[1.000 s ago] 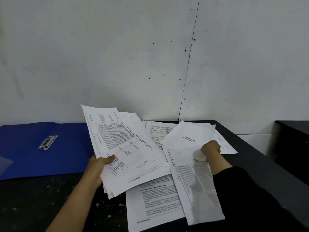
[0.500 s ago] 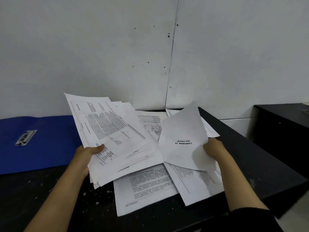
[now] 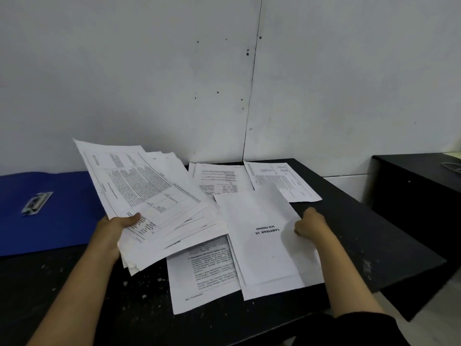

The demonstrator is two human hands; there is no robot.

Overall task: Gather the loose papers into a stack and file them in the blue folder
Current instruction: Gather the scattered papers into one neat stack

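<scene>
**Figure. Paper gathering about half done; filing not yet begun**

The black table (image 3: 361,233) carries all of the work. At its left side the blue folder (image 3: 64,221) lies opened flat, well apart from the loose pages, with no paper on it.

Just right of the folder, a fanned stack (image 3: 154,196) of printed pages is raised off the table with its far edge tilted up. Its edges are uneven, so by judgement it has been collected but not squared.

Several pages lie outside the stack:
- a title sheet (image 3: 259,248), mostly blank, lies at centre right over the sheets beneath it;
- a front sheet (image 3: 207,278) of dense text lies near the table's front edge, partly under the stack and the title sheet;
- two back sheets (image 3: 219,182) and (image 3: 282,181) lie side by side near the wall.

At least one more page edge shows beneath the title sheet.

The folder's metal clip (image 3: 37,203) holds nothing. By judgement, then, the gathering is roughly half done, and the squaring and filing are all left to do.

The left hand (image 3: 117,228) grips the stack at its near left corner. The thumb lies on top of the printed page, and the other fingers are hidden beneath the paper.

The right hand (image 3: 311,226) has its fingers curled at the right edge of the title sheet, and it pinches that edge. How many pages it has taken up cannot be told.
</scene>
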